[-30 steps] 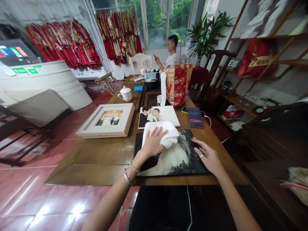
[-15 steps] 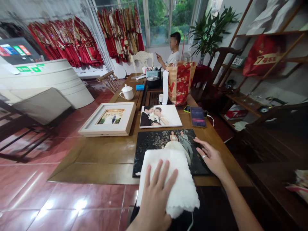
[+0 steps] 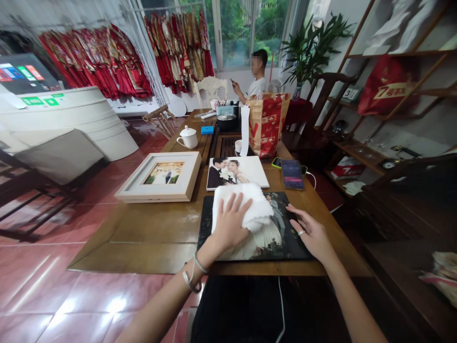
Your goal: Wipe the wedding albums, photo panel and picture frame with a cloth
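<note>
My left hand [image 3: 230,221] lies flat with fingers spread on a folded white cloth [image 3: 250,205], pressing it onto the far part of a dark wedding photo panel [image 3: 285,238] that lies at the near edge of the wooden table [image 3: 153,233]. My right hand [image 3: 310,231], a ring on one finger, rests open on the panel's right side and holds it steady.
Behind the panel lie a white photo panel [image 3: 250,169], a framed picture [image 3: 160,176] to the left and a phone [image 3: 292,174] on a cable. Farther back stand a teapot [image 3: 188,137], a tea tray and a red paper bag [image 3: 267,124]. A person sits at the far end.
The cloth under my left hand was pulled down to the panel's near edge half a second ago, and has now been pushed back up to its far part. My right hand stays put.
</note>
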Tool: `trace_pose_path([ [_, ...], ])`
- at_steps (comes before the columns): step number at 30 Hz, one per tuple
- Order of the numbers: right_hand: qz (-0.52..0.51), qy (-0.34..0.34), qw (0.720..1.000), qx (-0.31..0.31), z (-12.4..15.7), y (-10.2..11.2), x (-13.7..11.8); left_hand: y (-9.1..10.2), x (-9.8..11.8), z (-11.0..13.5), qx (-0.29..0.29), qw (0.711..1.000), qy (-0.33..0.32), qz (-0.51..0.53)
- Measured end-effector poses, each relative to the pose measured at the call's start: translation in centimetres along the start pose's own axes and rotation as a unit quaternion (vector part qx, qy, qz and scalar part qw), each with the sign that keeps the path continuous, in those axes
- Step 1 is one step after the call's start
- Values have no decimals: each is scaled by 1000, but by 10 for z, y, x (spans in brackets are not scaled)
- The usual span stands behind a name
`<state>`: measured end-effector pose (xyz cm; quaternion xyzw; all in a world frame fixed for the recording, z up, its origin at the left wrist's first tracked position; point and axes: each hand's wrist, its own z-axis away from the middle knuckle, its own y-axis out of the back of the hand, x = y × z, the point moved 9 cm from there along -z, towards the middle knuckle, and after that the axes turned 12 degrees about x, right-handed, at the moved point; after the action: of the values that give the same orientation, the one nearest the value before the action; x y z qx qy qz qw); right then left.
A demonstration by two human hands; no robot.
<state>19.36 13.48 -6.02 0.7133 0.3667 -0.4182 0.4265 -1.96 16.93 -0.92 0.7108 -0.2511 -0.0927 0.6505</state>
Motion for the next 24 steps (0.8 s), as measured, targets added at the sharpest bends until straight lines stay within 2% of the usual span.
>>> trace_pose_path([
  [2, -2, 3, 1000, -3, 0, -1, 0, 3, -16, -14, 7, 1000, 15, -10],
  [4, -5, 6, 1000, -4, 0, -1, 0, 5, -30, -17, 12, 1000, 22, -15],
  [8, 1, 6, 1000, -5, 0, -1, -1, 11, -38, 5, 22, 1000, 0, -21],
  [11, 4, 1, 1000, -4, 0, -1, -1, 14, -30, 37, 19, 999, -13, -22],
  [16, 6, -7, 1000, -5, 1, -1, 1, 11, 0, 100, -12, 999, -29, -12],
  [19, 1, -6, 1000, -4, 1, -1, 1, 8, 13, 129, -17, 999, -47, -4],
  [22, -2, -5, 1000, -8, 1, -2, 1, 10, 13, 136, -16, 998, -59, 5],
  [24, -1, -5, 1000, -8, 2, -2, 1, 13, 5, 125, -14, 998, -58, 10],
])
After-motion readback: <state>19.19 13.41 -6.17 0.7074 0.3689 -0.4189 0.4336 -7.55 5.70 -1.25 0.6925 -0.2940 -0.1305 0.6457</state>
